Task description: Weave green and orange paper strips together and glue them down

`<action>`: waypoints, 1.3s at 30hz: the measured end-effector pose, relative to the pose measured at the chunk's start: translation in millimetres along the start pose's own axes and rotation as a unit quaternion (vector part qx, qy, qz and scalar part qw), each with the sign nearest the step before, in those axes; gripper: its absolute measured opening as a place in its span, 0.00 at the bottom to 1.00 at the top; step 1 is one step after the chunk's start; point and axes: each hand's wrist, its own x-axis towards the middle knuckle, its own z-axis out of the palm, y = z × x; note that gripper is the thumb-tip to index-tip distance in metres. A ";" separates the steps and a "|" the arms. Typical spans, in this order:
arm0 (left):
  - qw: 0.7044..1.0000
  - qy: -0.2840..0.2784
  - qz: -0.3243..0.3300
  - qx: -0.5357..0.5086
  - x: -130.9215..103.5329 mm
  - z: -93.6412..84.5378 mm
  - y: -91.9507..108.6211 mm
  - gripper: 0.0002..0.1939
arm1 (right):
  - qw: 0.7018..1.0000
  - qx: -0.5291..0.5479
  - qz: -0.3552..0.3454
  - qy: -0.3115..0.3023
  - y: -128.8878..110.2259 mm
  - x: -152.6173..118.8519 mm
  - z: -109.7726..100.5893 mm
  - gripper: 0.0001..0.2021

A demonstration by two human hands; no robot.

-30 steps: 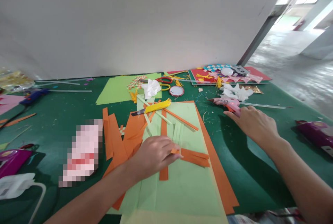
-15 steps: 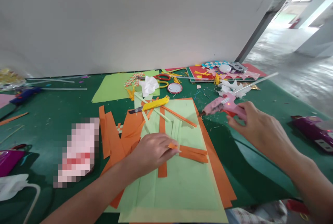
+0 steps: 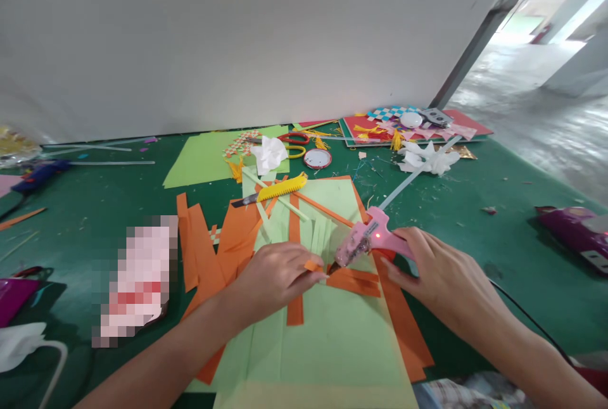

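My left hand (image 3: 285,276) pinches the end of an orange paper strip (image 3: 312,266) over the light green paper (image 3: 342,346). In my right hand (image 3: 427,270) is a pink hot glue gun (image 3: 365,238), its small light lit and a clear glue stick (image 3: 403,187) jutting from its back. The nozzle points down beside my left fingertips, close to more orange strips (image 3: 356,282); whether it touches them I cannot tell. A yellow utility knife (image 3: 282,187) lies across the paper's top, among thin green and orange strips.
Orange paper pieces (image 3: 209,257) lie at the left. Scissors (image 3: 295,138), crumpled white tissue (image 3: 270,154) and a round white-faced disc (image 3: 317,159) sit near the wall. Purple tools (image 3: 577,238) rest at the right and left, with a pixelated object (image 3: 137,282) nearer the middle.
My right hand has brought the glue gun left and down, from beyond the paper's right edge to my left fingertips. My left hand has barely moved and keeps its pinch.
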 end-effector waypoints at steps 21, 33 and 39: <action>1.000 -0.005 -0.003 -0.004 -1.2 1.5 -2.3 0.19 | 1.000 -0.016 -0.013 -0.018 -4.3 2.1 -1.0 0.15; 1.000 0.001 0.000 0.008 -0.7 0.9 -3.0 0.22 | 0.999 -0.028 -0.028 0.003 -4.7 3.0 -3.6 0.17; 1.000 -0.016 -0.012 0.009 -0.2 0.0 -1.6 0.22 | 0.999 -0.030 -0.026 0.020 -5.7 4.2 -3.4 0.15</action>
